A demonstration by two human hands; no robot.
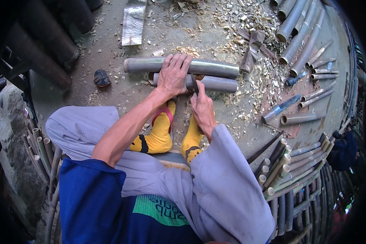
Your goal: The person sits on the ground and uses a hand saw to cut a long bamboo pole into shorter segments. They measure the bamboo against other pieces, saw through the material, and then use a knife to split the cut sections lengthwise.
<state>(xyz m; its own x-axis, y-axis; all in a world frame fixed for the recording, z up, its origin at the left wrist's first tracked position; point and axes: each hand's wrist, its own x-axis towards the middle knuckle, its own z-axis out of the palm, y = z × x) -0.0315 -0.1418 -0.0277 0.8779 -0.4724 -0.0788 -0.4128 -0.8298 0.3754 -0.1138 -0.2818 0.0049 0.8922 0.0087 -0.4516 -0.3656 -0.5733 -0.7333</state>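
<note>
Lying crosswise, left-to-right: bamboo pole

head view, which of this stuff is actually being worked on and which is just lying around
In hand:
- near bamboo pole, pressed by left hand
- far bamboo pole, under its fingers
- dark tool in right hand

Lying about:
- metal sheet
- small dark object
- cut bamboo pieces
- shavings
</note>
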